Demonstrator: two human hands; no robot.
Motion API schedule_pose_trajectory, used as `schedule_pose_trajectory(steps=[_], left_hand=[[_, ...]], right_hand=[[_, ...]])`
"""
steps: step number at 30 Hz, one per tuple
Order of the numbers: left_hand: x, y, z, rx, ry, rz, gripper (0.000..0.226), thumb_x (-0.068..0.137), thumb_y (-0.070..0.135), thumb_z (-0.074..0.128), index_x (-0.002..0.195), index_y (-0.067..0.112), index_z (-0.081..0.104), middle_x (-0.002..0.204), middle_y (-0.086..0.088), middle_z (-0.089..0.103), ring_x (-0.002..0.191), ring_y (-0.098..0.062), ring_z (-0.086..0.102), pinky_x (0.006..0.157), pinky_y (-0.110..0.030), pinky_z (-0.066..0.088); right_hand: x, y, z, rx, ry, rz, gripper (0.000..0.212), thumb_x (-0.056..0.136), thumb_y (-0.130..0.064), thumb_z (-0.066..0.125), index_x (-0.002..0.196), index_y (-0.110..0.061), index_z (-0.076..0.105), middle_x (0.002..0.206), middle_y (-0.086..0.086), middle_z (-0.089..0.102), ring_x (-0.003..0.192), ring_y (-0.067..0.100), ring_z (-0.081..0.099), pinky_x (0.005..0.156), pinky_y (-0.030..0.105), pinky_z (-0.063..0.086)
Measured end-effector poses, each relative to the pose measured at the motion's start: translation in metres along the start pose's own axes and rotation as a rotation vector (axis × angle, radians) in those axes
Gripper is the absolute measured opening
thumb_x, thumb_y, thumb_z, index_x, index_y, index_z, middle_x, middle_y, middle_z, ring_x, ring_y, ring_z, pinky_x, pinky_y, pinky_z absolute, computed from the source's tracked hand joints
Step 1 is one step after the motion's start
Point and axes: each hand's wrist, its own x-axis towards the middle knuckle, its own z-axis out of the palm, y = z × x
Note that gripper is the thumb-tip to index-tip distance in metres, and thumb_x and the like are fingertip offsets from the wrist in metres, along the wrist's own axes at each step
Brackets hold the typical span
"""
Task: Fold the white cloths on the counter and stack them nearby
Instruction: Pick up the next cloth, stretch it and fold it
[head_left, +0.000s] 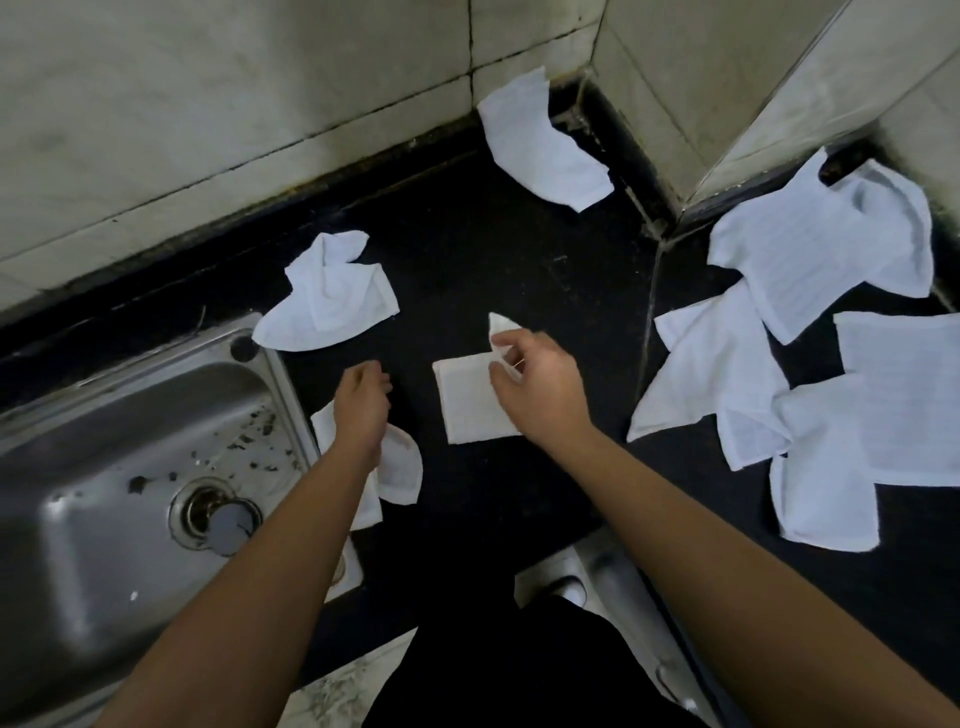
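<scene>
The right hand (535, 384) pinches a raised corner of the folded white cloth (470, 402) mid-counter (467, 249). The left hand (361, 402) hovers empty, fingers loosely curled, beside the sink (104, 415); unfolded cloths (831, 364) lie right.

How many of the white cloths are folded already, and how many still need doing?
None looks finished, and no stack shows yet. The right hand pinches a corner of the half-folded cloth mid-counter. The left hand hovers above a crumpled cloth by the sink. Still loose: one crumpled cloth behind the sink, one in the back corner, and a spread pile on the right.
</scene>
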Motion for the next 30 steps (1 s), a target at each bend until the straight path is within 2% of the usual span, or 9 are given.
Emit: schedule_pose_trajectory(steps=[6,12,15,17,19,21,24,27,30], left_hand=[[0.007,-0.002,-0.006,-0.008,-0.049,0.009,0.025,0.101,0.031,0.047,0.115,0.013,0.058,0.103,-0.002,0.062,0.092,-0.010,0.059,0.072,-0.024,0.047],[0.007,-0.004,-0.008,0.021,-0.054,0.023,0.020,0.099,0.030,0.051,0.112,0.017,0.059,0.098,0.003,0.061,0.095,-0.014,0.059,0.075,-0.024,0.048],[0.004,-0.003,-0.004,0.291,-0.109,0.186,0.029,0.093,0.027,0.063,0.120,0.015,0.059,0.099,0.001,0.062,0.089,-0.016,0.061,0.079,-0.028,0.051],[0.002,-0.004,0.002,0.524,-0.129,0.365,0.039,0.088,0.025,0.070,0.124,0.012,0.060,0.105,-0.004,0.060,0.088,-0.018,0.061,0.083,-0.031,0.051],[-0.001,-0.004,0.008,0.645,-0.123,0.498,0.042,0.087,0.026,0.071,0.126,0.013,0.060,0.110,-0.007,0.057,0.091,-0.018,0.059,0.085,-0.031,0.051],[-0.003,-0.005,0.013,0.713,-0.134,0.604,0.040,0.089,0.027,0.069,0.127,0.016,0.060,0.115,-0.007,0.055,0.097,-0.018,0.058,0.087,-0.031,0.049],[-0.003,-0.010,0.019,0.834,-0.165,0.735,0.033,0.093,0.023,0.063,0.126,0.016,0.062,0.117,-0.011,0.053,0.107,-0.026,0.053,0.089,-0.041,0.050],[-0.001,-0.009,0.024,0.879,-0.149,0.739,0.034,0.097,0.024,0.058,0.130,0.015,0.061,0.117,-0.014,0.053,0.108,-0.030,0.052,0.088,-0.046,0.050],[-0.007,-0.008,0.027,0.809,-0.081,0.685,0.040,0.100,0.025,0.053,0.137,0.012,0.054,0.123,-0.016,0.054,0.109,-0.032,0.055,0.088,-0.048,0.051]], right_hand=[[-0.028,-0.003,0.059,-0.224,-0.528,-0.094,0.050,0.095,-0.020,0.061,0.143,-0.014,0.049,0.133,0.009,0.050,0.116,0.027,0.055,0.095,0.039,0.050],[-0.029,0.013,0.046,0.083,-0.494,0.045,0.047,0.092,-0.023,0.065,0.139,-0.020,0.056,0.131,0.001,0.060,0.108,0.010,0.062,0.099,0.029,0.051],[-0.021,0.024,0.029,0.142,-0.259,0.089,0.031,0.093,-0.017,0.062,0.123,-0.021,0.067,0.116,-0.004,0.065,0.088,0.004,0.062,0.089,0.028,0.055],[-0.015,0.033,0.018,0.040,-0.143,0.052,0.029,0.095,-0.017,0.059,0.123,-0.019,0.067,0.116,-0.002,0.061,0.091,0.009,0.062,0.087,0.035,0.056],[-0.008,0.041,0.014,-0.217,-0.125,-0.143,0.037,0.099,-0.020,0.054,0.135,-0.017,0.058,0.134,0.006,0.053,0.112,0.022,0.057,0.094,0.043,0.052],[-0.003,0.048,0.016,-0.535,-0.234,-0.322,0.052,0.103,-0.031,0.045,0.152,-0.017,0.037,0.158,0.017,0.027,0.141,0.035,0.033,0.112,0.050,0.037],[0.001,0.065,0.022,-0.858,-0.381,-0.300,0.066,0.105,-0.049,0.021,0.160,-0.021,-0.003,0.163,0.022,-0.016,0.152,0.040,-0.009,0.122,0.056,0.006],[0.000,0.078,0.023,-0.876,-0.405,-0.208,0.069,0.101,-0.058,0.009,0.156,-0.026,-0.018,0.162,0.022,-0.022,0.150,0.040,-0.016,0.121,0.058,-0.002],[-0.007,0.076,0.026,-0.788,-0.392,-0.185,0.076,0.099,-0.062,0.011,0.157,-0.021,-0.014,0.163,0.021,-0.019,0.152,0.038,-0.013,0.123,0.055,0.002]])
